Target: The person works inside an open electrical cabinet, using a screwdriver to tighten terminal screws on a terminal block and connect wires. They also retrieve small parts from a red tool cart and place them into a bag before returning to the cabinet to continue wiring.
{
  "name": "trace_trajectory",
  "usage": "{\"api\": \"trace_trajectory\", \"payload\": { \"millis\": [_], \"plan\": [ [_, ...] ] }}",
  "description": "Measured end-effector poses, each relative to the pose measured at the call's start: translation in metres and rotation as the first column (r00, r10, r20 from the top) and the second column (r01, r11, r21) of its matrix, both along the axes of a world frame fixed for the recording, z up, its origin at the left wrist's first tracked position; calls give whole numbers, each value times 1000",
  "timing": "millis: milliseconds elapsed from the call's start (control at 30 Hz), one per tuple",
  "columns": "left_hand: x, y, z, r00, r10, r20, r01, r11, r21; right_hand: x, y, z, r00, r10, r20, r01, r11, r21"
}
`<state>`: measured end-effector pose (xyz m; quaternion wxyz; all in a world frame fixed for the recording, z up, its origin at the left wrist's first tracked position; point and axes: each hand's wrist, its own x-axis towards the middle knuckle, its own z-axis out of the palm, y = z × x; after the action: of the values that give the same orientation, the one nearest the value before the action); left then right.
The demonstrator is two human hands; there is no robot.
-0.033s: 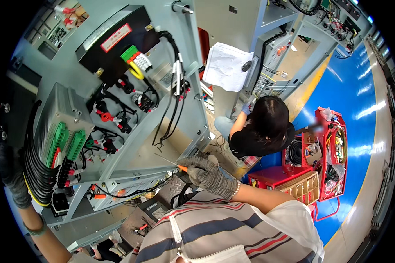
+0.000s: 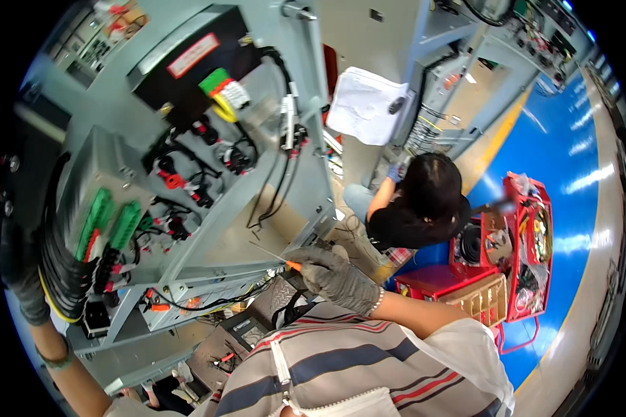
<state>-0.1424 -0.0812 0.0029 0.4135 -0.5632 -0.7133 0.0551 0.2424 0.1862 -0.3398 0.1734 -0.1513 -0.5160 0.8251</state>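
My right hand [image 2: 337, 278], in a grey knitted glove, is closed round the orange handle of a thin screwdriver [image 2: 293, 265]. Its bare shaft points up and left toward the open cabinet [image 2: 188, 260]. At the far left my gloved left hand [image 2: 26, 281] is raised beside a thick bundle of black wires [image 2: 59, 267]; its fingers are too dark to make out. The bundle runs by a grey metal box with green terminal blocks [image 2: 94, 222]. Above these are a black panel [image 2: 167, 90] and a green, orange and white connector with a yellow loop [image 2: 222, 94].
A person in black [image 2: 424, 208] sits working at another cabinet, right of centre. Behind them stands a red tool cart [image 2: 431, 281] with parts bins. A paper sheet [image 2: 365, 104] hangs on the cabinet edge. Loose black cables [image 2: 278, 191] dangle in the opening.
The whole view has shifted slightly, so the cabinet sits a little further right, and it is blurred on the left. Both hands keep about the same pose, with the screwdriver still held.
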Motion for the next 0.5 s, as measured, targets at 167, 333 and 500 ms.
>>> {"api": "trace_trajectory", "payload": {
  "millis": [167, 333, 500],
  "plan": [
    [44, 29, -3, 995, -88, -55, 91, 995, 42, -8, 0, 13, 998, 60, 25, -62, 994, 85],
    [123, 109, 11, 995, -84, 51, 77, 989, 124, -3, 6, 6, 987, 124, 105, -143, 971, 194],
    [123, 101, 10, 995, 7, -104, -3, 999, 42, 9, 4, 9, 981, 145, 132, -99, 948, -303]
  ]
}}
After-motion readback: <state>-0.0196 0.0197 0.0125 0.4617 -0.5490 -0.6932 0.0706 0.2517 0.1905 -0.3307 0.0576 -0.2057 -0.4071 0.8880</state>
